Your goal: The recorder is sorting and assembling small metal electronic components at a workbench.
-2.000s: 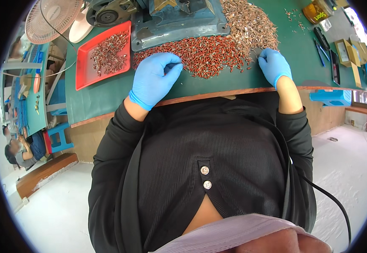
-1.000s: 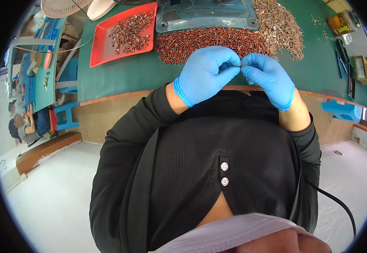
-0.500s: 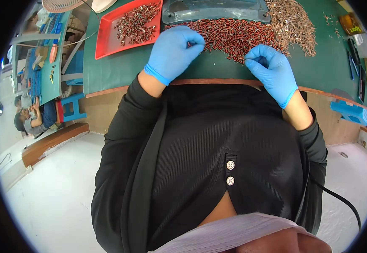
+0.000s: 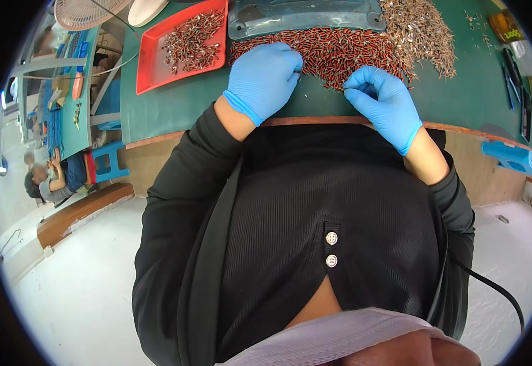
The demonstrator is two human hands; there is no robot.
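Note:
A long heap of small red parts (image 4: 339, 49) lies on the green mat (image 4: 174, 110), with a heap of small metal-coloured parts (image 4: 421, 27) to its right. My left hand (image 4: 264, 76), in a blue glove, rests at the heap's near left edge with its fingers curled down and the tips hidden. My right hand (image 4: 385, 100), also gloved, sits at the near edge of the heap, thumb and forefinger pinched together on a small red part.
A red tray (image 4: 150, 67) with more small parts stands at the back left. A grey machine base (image 4: 302, 15) sits behind the heap. Tools lie at the right edge (image 4: 513, 67). A fan (image 4: 83, 12) stands far left. Another person sits at a bench (image 4: 49, 177) to the left.
A second ago both hands met near the table edge. They have since parted and gone forward to the red heap, left hand to its left side, right hand to its middle.

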